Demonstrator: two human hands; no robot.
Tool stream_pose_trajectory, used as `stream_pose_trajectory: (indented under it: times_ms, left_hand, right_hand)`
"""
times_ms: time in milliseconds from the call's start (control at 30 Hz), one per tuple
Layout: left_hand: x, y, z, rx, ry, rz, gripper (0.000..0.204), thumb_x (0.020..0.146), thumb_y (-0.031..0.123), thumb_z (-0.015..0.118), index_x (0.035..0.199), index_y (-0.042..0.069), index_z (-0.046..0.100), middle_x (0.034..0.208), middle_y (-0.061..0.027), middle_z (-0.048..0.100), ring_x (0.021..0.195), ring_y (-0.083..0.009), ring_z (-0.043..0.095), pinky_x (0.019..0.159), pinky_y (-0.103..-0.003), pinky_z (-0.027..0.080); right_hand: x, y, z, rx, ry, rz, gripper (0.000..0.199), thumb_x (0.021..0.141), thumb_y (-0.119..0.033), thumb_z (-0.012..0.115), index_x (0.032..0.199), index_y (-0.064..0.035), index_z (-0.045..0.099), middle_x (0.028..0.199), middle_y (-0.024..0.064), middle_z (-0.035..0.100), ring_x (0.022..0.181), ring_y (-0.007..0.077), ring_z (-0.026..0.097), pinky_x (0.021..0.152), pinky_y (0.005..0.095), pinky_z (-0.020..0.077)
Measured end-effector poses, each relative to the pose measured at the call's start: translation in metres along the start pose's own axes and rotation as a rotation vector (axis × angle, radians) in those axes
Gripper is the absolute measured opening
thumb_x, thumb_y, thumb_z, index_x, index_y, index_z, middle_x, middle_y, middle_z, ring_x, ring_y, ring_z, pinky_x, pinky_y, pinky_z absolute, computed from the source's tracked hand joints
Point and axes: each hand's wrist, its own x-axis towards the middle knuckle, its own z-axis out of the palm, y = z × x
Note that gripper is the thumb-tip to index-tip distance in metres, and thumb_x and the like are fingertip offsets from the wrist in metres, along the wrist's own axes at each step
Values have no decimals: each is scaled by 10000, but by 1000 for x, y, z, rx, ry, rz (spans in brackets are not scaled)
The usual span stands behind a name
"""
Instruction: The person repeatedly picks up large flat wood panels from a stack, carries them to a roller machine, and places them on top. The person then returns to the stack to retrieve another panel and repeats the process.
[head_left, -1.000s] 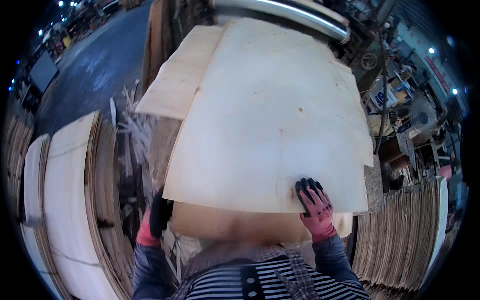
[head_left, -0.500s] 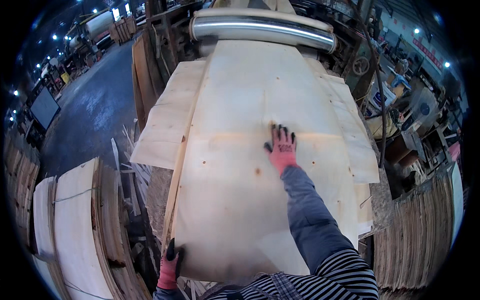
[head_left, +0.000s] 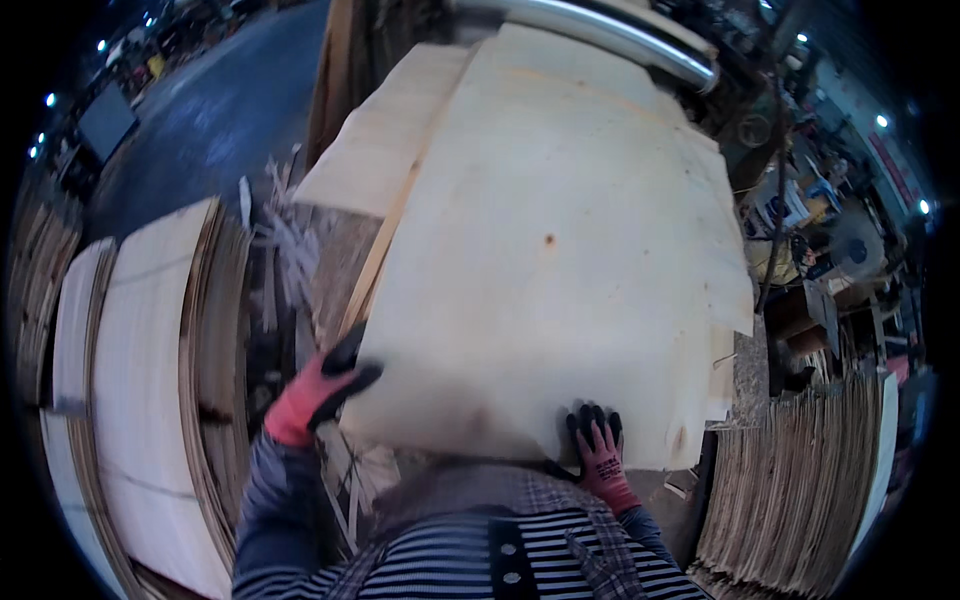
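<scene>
Pale wood, thin and wide: the top veneer sheet (head_left: pixel 560 230) fills the middle of the view, long axis running roughly 6 to 12, far end leaning a touch toward 1 o'clock. Clock is as seen from above, 12 pointing away from the wearer. Right hand (head_left: pixel 600 455) sits on the near edge, right of its middle; sheet's centre is about 12 from it, slightly toward 11. Left hand (head_left: pixel 320 390) is at the near-left corner; centre is about 2 o'clock from it. Right hand is the nearer one to centre. Right grip: fingers spread and laid flat on top, nothing enclosed. Left grip: dark fingertips reach over the left edge; can't tell whether they pinch the sheet or just rest there. Narrow wood strip (head_left: pixel 387 238) runs along that edge, its near end right by the left fingers; contact unclear. Another sheet (head_left: pixel 370 150) pokes out at 11, partly under the top one. Brown speckled surface (head_left: pixel 342 262) shows at 10. Shiny roller (head_left: pixel 640 38) at 1, beyond the far end. Stacked veneer (head_left: pixel 800 480) at 4, more stacks (head_left: pixel 150 380) at 9.
</scene>
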Motion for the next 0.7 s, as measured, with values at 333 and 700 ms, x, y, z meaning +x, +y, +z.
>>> stream_pose_trajectory:
  times_ms: [333, 700]
  left_hand:
    - [8, 46, -9, 48, 149, 854, 457, 844, 169, 514, 1253, 6, 392, 1267, -143, 429, 1149, -252, 432, 954, -334, 343]
    - [2, -94, 26, 651, 493, -33, 497, 828, 186, 534, 1264, 8, 376, 1137, -218, 514, 1035, -341, 508, 867, -353, 411]
  right_hand:
    - [-39, -4, -104, 391, 817, 43, 627, 593, -52, 523, 1212, 19, 450, 1224, 209, 458, 1202, 344, 377, 1019, 414, 271]
    - [123, 28, -151, -108, 612, -164, 525, 661, -271, 674, 1151, -147, 531, 1140, 102, 529, 1033, 285, 509, 896, 397, 394]
